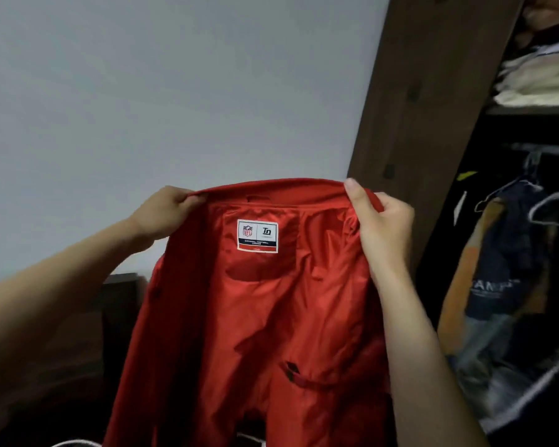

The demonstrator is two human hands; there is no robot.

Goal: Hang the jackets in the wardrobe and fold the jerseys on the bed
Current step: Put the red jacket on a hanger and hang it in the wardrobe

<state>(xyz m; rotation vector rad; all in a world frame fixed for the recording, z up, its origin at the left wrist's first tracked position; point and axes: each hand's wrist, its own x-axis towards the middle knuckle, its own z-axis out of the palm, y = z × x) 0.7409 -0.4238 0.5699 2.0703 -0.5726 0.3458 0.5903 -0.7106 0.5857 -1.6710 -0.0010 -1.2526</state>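
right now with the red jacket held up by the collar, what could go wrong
No hanger is in the red jacket yet; both the left hand and the right hand grip the collar, so freeing one may let it sag. The wardrobe rail already looks crowded with hanging clothes, which may snag.

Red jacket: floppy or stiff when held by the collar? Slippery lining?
Likely floppy: the red jacket hangs in loose creases below the collar, which the left hand and right hand grip at either end. The lining looks shiny, so probably slick against a hanger. It seems light enough, since pinching fingers alone carry it.
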